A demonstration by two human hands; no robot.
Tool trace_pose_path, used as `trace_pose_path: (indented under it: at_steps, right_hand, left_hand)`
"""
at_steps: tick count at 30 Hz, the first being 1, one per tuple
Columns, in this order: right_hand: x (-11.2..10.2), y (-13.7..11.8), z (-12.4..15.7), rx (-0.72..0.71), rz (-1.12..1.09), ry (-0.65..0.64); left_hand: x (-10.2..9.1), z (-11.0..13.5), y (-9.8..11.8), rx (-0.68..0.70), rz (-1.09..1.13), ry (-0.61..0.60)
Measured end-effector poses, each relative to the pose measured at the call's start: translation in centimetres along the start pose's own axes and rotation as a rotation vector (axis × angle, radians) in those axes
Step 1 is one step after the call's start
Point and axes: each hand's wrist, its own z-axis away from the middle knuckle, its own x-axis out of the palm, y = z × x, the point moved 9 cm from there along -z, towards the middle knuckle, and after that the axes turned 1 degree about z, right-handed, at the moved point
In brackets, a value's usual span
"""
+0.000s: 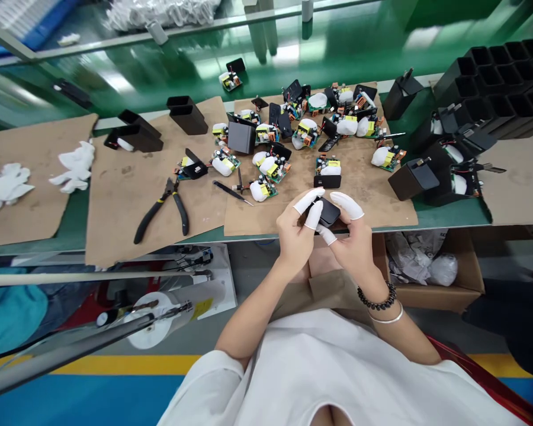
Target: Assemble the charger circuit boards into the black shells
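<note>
Both my hands meet at the table's near edge around a small black plastic part (328, 213). My left hand (295, 232) pinches it from the left with white finger cots on thumb and forefinger. My right hand (353, 238), also in finger cots, grips its right side; that wrist wears a bead bracelet and a bangle. Just beyond the hands, on a brown cardboard sheet (382, 201), lie several small circuit boards (270, 171) with yellow and white components, and several black covers (327, 181).
Black-handled pliers (165, 208) and tweezers (231, 192) lie left of the hands. Black housings (412, 177) stand at right, a black compartment tray (497, 77) behind them. White gloves (75, 165) lie far left. A cardboard box (430, 266) sits below the table edge.
</note>
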Motion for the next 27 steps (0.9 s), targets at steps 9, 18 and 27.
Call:
trace_pose_path:
  at_steps: [9,18,27]
  right_hand:
    - [-0.1,-1.0,0.0,-0.118,0.105,0.035]
    - [-1.0,-3.9,-1.2,-0.280,0.250,0.058]
    - [-0.6,-3.0,-0.3,-0.409,0.343,0.080]
  left_hand:
    - [0.2,-1.1,1.3,0.110,-0.195,-0.309]
    - [-2.5,-4.6,3.2,-0.049,-0.147,-0.616]
    - [-16.8,-36.0,-4.9,-0.327,-0.620,0.011]
